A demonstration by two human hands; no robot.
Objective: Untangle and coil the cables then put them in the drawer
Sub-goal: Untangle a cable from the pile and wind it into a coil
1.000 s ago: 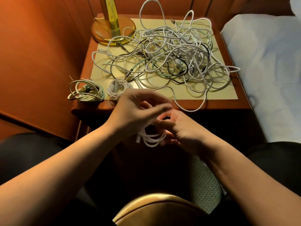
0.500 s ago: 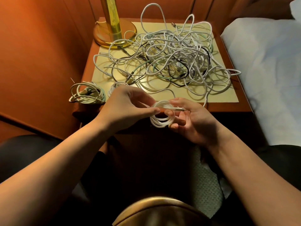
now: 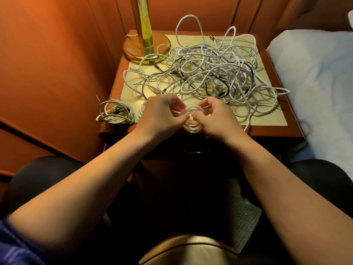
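Both hands have moved up from the lap to the bench front edge, bringing the small white coil (image 3: pixel 193 119) along — left hand (image 3: pixel 162 115) and right hand (image 3: pixel 215 117) are both pinching it between them. Tangled cable pile (image 3: pixel 210 73) is lying on the bench (image 3: pixel 267 131) behind; a coiled bundle (image 3: pixel 115 113) is sitting at the left corner near the lamp base (image 3: pixel 146 48).

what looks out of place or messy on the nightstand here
The cable tangle sprawls over the nightstand, one loop past its right edge. A coiled bundle overhangs the front left corner. Both hands hold a white coil.
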